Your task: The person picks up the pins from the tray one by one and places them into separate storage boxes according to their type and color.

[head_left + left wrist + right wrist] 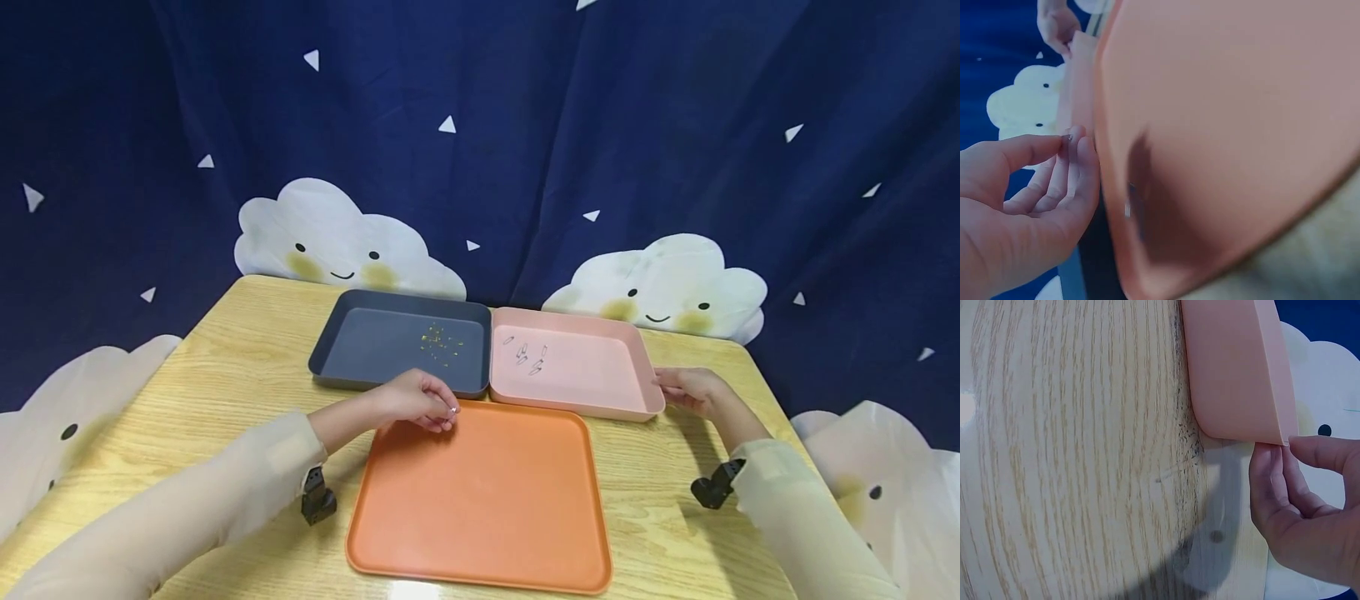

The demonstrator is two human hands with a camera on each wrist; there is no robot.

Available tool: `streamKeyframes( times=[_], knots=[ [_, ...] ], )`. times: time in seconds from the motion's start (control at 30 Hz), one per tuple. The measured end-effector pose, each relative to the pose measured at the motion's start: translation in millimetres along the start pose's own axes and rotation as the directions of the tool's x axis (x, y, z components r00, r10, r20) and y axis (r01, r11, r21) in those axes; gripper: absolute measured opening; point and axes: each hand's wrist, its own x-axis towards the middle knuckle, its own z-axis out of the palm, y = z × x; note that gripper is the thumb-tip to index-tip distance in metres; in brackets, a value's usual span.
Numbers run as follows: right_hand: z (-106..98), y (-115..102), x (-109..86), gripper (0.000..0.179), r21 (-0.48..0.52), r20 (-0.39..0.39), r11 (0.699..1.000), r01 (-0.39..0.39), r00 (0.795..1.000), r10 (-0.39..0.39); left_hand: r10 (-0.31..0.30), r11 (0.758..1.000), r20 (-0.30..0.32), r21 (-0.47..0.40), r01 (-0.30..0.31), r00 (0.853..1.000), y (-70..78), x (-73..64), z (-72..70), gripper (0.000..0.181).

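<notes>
My left hand (420,400) is over the far left corner of the orange tray (487,492). Between thumb and fingertips it pinches a small shiny silvery piece (1069,137), too small to make out its kind. My right hand (693,390) grips the right rim of the pink tray (651,367), thumb on the rim and fingers against the outer wall, as the right wrist view shows. Several wire paper clips (522,353) lie in the left part of the pink tray. Tiny gold-coloured pieces (438,342) are scattered in the dark grey tray (375,333).
The dark grey and pink trays stand side by side behind the orange one on a wooden table (652,533). A navy curtain (510,150) with clouds hangs behind. In the left wrist view, a small bright mark (1127,209) shows near the orange tray's edge.
</notes>
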Motion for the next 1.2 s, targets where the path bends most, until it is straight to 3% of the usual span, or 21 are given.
streamKeyframes(
  times=[0.23,0.43,0.83,1.03,1.2],
  knots=[
    [-0.1,2.2,0.6,0.059,-0.009,-0.001,1.000,0.010,1.000,-0.010,-0.044,0.999,-0.012,0.005,0.044,0.999,27.6,16.9,8.8,0.026],
    [1.5,3.4,0.6,0.057,-0.004,-0.010,1.000,0.009,1.000,-0.009,-0.082,0.996,-0.023,0.018,0.083,0.996,42.6,34.1,15.5,0.024],
    [0.3,3.8,0.3,0.063,-0.028,-0.014,1.000,-0.001,1.000,0.000,-0.083,0.994,-0.041,0.061,0.085,0.996,73.1,67.9,27.5,0.016],
    [0.5,3.6,0.3,0.061,0.005,-0.013,1.000,-0.004,1.000,0.004,-0.143,0.986,-0.094,0.074,0.150,0.985,88.5,88.3,29.9,0.023],
    [0.1,2.7,0.1,0.048,0.035,0.014,0.999,0.021,1.000,-0.022,-0.196,0.980,-0.126,0.009,0.198,0.973,95.4,105.8,28.6,0.012]
  ],
)
